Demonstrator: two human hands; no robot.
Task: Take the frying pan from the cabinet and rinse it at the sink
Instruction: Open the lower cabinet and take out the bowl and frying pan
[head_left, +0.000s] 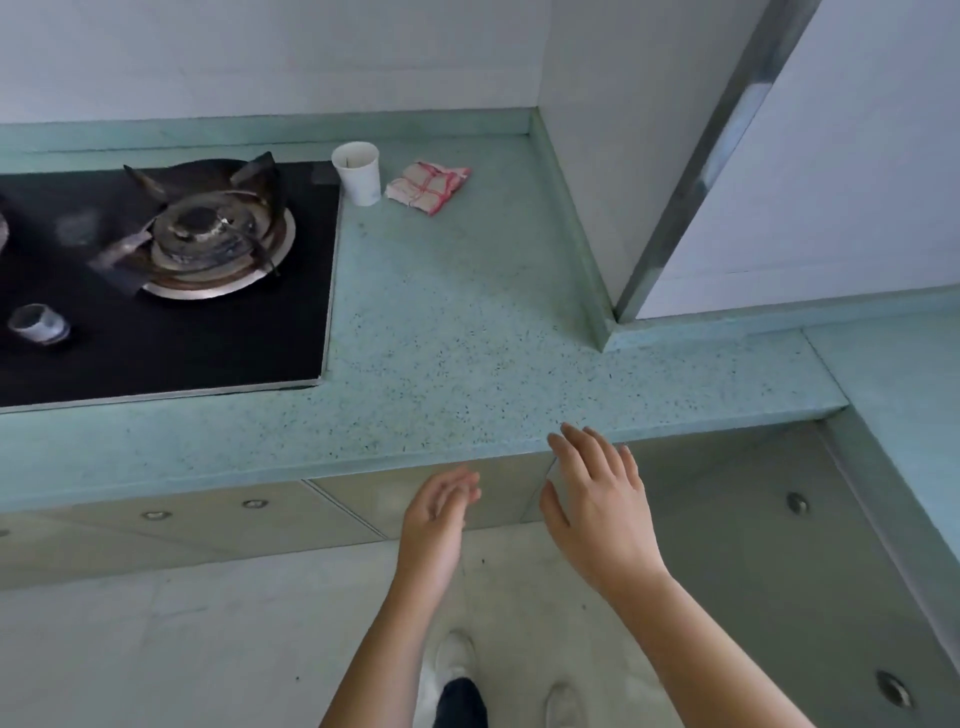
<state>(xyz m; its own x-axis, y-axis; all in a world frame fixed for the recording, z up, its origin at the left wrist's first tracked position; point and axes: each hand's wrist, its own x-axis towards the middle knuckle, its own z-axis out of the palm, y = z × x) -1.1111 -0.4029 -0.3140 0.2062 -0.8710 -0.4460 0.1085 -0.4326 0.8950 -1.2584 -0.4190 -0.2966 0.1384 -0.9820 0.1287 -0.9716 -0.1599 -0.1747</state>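
Note:
No frying pan and no sink are in view. Below the green speckled countertop (467, 332) run closed grey cabinet doors (727, 499) with small round recessed pulls (797, 503). My left hand (434, 525) hangs in front of the cabinet fronts, fingers loosely curled and apart, holding nothing. My right hand (597, 509) is spread open just below the counter's front edge, over the seam between two doors, fingertips near the edge. Whether it touches a door I cannot tell.
A black gas hob (171, 291) with a rusty burner (208, 234) is set into the counter at left. A white paper cup (357, 172) and a folded red-checked cloth (428, 186) stand behind. The counter turns a corner at right. My white shoes (454, 660) are on the floor.

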